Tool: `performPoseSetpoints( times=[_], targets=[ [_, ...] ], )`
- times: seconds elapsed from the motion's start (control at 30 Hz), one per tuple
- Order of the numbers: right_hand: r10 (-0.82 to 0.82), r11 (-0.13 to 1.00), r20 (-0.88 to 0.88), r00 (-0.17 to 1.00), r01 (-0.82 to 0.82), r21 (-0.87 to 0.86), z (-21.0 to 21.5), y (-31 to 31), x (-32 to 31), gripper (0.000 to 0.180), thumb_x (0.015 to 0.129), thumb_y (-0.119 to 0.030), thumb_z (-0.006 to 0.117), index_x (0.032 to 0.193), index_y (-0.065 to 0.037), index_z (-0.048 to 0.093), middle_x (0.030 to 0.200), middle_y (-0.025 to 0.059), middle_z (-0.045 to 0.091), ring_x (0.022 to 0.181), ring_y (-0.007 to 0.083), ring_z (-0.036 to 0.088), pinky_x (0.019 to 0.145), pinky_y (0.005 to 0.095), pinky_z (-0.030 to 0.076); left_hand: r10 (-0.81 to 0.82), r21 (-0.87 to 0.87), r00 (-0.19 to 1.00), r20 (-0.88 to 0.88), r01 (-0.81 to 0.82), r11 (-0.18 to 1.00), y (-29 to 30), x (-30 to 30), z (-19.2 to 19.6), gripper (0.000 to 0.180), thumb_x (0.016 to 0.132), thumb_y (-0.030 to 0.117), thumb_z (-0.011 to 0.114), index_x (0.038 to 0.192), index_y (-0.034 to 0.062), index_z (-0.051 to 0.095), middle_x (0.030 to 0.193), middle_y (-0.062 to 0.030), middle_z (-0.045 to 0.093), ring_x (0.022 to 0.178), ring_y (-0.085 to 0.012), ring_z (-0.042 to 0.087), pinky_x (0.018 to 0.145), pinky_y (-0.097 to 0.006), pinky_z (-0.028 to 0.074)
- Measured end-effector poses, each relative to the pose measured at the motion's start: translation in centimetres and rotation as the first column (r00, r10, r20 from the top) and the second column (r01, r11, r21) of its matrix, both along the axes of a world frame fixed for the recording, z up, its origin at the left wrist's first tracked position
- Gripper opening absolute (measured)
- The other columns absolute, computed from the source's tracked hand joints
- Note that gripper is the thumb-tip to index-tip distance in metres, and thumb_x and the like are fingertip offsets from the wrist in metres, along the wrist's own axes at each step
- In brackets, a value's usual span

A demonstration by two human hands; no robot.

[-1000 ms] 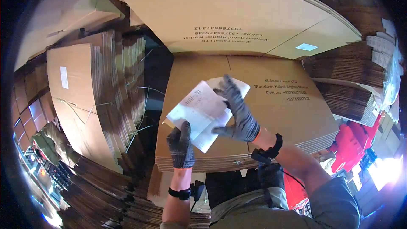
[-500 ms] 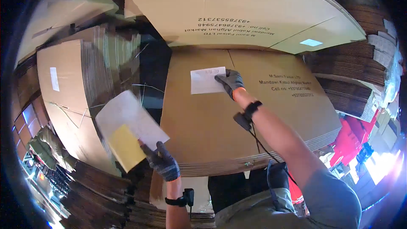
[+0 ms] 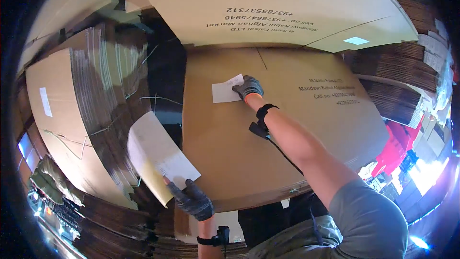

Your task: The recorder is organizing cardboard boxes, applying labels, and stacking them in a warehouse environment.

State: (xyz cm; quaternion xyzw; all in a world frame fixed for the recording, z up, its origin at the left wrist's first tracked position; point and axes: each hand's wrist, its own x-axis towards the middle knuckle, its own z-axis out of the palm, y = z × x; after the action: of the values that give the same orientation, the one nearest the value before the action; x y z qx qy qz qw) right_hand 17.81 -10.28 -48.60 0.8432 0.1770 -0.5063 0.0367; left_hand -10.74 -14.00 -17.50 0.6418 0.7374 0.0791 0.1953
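Note:
My right hand (image 3: 249,89), in a grey glove with an orange cuff, is at the right edge of a white label (image 3: 227,90). Its fingers are curled over that edge. The label lies over the upper left of a flat brown carton (image 3: 282,134) and looks slightly bent beneath my fingers. At the carton's near left corner, my gloved left hand (image 3: 193,200) grips a bunch of label sheets (image 3: 160,151), white on top with yellow showing at the lower side. The sheets fan out up and left beyond the carton's edge.
A large carton panel (image 3: 273,5) with a small white label rises behind the carton. Bundled flat cartons (image 3: 57,110) tied with string stand at the left. More stacked cardboard (image 3: 393,96) lies at the right, with red material (image 3: 395,144) below it.
My right hand has shifted slightly left at the label, whose right part now bends. My left hand has moved down and right, and its sheets have tilted, showing less yellow.

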Motion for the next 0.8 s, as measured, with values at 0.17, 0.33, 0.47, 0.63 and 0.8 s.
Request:
performPoseSetpoints(
  times=[0.17, 0.33, 0.47, 0.63, 0.8],
  targets=[
    [0.047, 0.998, 0.036, 0.998, -0.046, -0.036, 1.5, 1.2, -0.5, 0.055, 0.073, -0.039, 0.081, 0.119, -0.011, 0.069, 0.118, 0.0159, 0.071, 0.111, 0.0341, 0.067, 0.095, 0.0449, 0.054, 0.187, -0.175, 0.974, 0.125, -0.164, 0.971, 0.0, 0.2, 0.6, 0.063, 0.099, 0.006, 0.057, 0.155, -0.0003, 0.031, 0.15, -0.0245, 0.045, 0.129, -0.03, 0.051, 0.108, -0.039, 0.043],
    [0.033, 0.966, -0.006, 0.999, -0.033, -0.255, 4.3, 3.5, -1.0, 0.073, 0.075, -0.043, 0.082, 0.135, -0.01, 0.057, 0.133, 0.0164, 0.064, 0.121, 0.0316, 0.063, 0.101, 0.0445, 0.051, 0.134, -0.111, 0.989, 0.058, -0.127, 0.986, 0.7, 0.5, 0.7, 0.06, 0.097, 0.012, 0.057, 0.152, -0.0009, 0.037, 0.108, -0.0297, 0.068, 0.08, -0.0353, 0.067, 0.072, -0.045, 0.053],
    [0.276, 0.935, 0.217, 0.936, -0.21, -0.285, 5.7, 3.8, -2.9, 0.088, 0.08, -0.053, 0.076, 0.148, -0.009, 0.042, 0.15, 0.0158, 0.049, 0.135, 0.0303, 0.051, 0.112, 0.0455, 0.041, 0.085, -0.104, 0.996, -0.035, -0.088, 0.991, -0.2, -1.6, 0.2, 0.06, 0.097, 0.011, 0.057, 0.152, -0.0012, 0.037, 0.1, -0.0283, 0.068, 0.077, -0.0355, 0.066, 0.071, -0.045, 0.052],
    [0.615, 0.758, -0.126, 0.778, -0.539, 0.368, 4.1, 2.8, -7.3, 0.077, 0.093, -0.055, 0.053, 0.152, -0.009, 0.037, 0.16, 0.016, 0.035, 0.149, 0.0331, 0.029, 0.121, 0.0496, 0.024, 0.037, -0.072, 0.999, 0.03, -0.034, 0.997, 0.1, 0.0, -0.5, 0.06, 0.098, 0.014, 0.058, 0.153, -0.0009, 0.037, 0.085, -0.0226, 0.068, 0.07, -0.0339, 0.063, 0.069, -0.044, 0.051],
    [0.457, 0.889, -0.085, 0.885, -0.454, 0.055, 4.3, -2.8, 2.0, 0.074, 0.094, -0.053, 0.052, 0.149, -0.004, 0.041, 0.158, 0.0194, 0.037, 0.147, 0.0344, 0.033, 0.119, 0.049, 0.029, 0.003, -0.105, 0.994, 0.114, 0.009, 0.994, -0.1, -2.4, -0.6, 0.063, 0.098, 0.018, 0.061, 0.153, -0.0002, 0.037, 0.08, -0.0209, 0.068, 0.072, -0.0333, 0.065, 0.072, -0.044, 0.052]
  ],
)
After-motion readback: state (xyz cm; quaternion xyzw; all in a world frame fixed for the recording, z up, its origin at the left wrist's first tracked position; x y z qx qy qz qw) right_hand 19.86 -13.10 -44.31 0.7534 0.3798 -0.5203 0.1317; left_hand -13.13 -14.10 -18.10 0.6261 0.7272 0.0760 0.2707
